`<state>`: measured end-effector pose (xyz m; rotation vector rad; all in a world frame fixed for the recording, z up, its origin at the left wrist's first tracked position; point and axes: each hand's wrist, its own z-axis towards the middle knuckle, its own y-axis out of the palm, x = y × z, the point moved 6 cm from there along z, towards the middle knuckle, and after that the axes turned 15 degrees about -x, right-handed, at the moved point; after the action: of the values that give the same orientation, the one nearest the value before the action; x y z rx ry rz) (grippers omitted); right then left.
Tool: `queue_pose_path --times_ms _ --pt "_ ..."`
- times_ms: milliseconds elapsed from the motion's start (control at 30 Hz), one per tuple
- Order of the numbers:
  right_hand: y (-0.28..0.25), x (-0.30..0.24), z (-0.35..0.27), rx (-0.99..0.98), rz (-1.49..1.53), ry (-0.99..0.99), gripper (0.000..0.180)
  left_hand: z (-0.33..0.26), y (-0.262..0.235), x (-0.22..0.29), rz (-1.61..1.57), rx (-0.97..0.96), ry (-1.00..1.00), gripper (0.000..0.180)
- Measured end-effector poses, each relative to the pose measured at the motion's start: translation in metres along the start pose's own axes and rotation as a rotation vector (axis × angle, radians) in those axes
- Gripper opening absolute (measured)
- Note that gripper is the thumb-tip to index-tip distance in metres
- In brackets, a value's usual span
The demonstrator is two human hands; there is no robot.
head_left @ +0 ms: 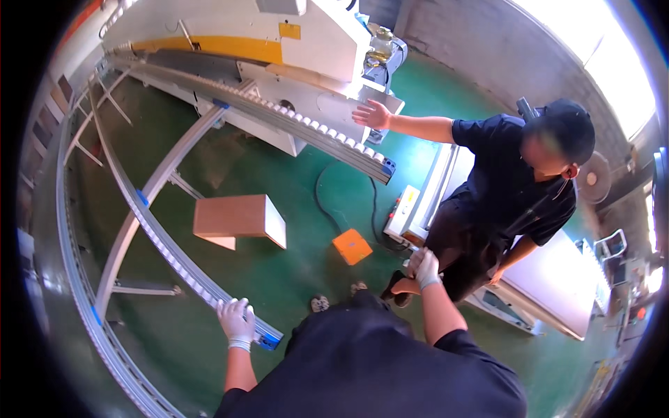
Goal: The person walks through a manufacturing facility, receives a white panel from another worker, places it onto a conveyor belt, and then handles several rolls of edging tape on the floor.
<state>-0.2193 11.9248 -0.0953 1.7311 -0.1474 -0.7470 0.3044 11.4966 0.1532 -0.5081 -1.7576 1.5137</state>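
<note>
My left hand (237, 322), in a pale glove, lies over a metal roller rail (182, 261) near its blue-capped end, with the fingers bent over the rail. My right hand (423, 267), also gloved, is raised in front of a co-worker's dark trousers. Its fingers are curled together, and I cannot make out whether anything is in them. The co-worker (505, 167), in dark clothes and a cap, stands ahead to the right. One bare hand (373, 115) of theirs reaches out, palm open, by the end of a second roller rail (313, 129).
A large white machine (320, 35) with a yellow band stands at the back. On the green floor are a brown box-shaped stand (233, 214), an orange pedal-like block (352, 246) and a black cable (318, 198). A pale panel (550, 279) lies on a low frame at right.
</note>
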Motion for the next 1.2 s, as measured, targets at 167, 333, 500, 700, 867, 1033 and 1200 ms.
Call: queue_pose_path --times_ms 167,333,500,700,867,1033,1200 --pt "0.125 -0.059 0.133 0.554 -0.513 -0.145 0.036 -0.001 -0.003 0.001 0.081 -0.091 -0.078 0.024" --pt "0.166 -0.051 0.163 0.406 -0.344 -0.166 0.037 0.001 0.006 0.004 0.093 -0.113 -0.168 0.022" --pt "0.136 -0.018 0.145 0.538 -0.010 -0.024 0.046 -0.011 0.012 0.006 0.070 0.025 -0.275 0.022" --pt "0.099 -0.023 0.143 0.488 0.083 -0.054 0.051 -0.026 0.034 0.038 0.171 0.000 -0.339 0.022" --pt "0.129 -0.047 0.162 0.388 0.120 -0.098 0.040 -0.023 0.030 0.044 0.208 -0.049 -0.374 0.023" --pt "0.146 -0.082 0.174 0.368 0.038 -0.140 0.040 -0.020 0.031 0.050 0.219 -0.035 -0.360 0.025" --pt "0.150 -0.095 0.191 0.299 0.033 -0.182 0.046 -0.019 0.031 0.050 0.227 -0.060 -0.367 0.027"
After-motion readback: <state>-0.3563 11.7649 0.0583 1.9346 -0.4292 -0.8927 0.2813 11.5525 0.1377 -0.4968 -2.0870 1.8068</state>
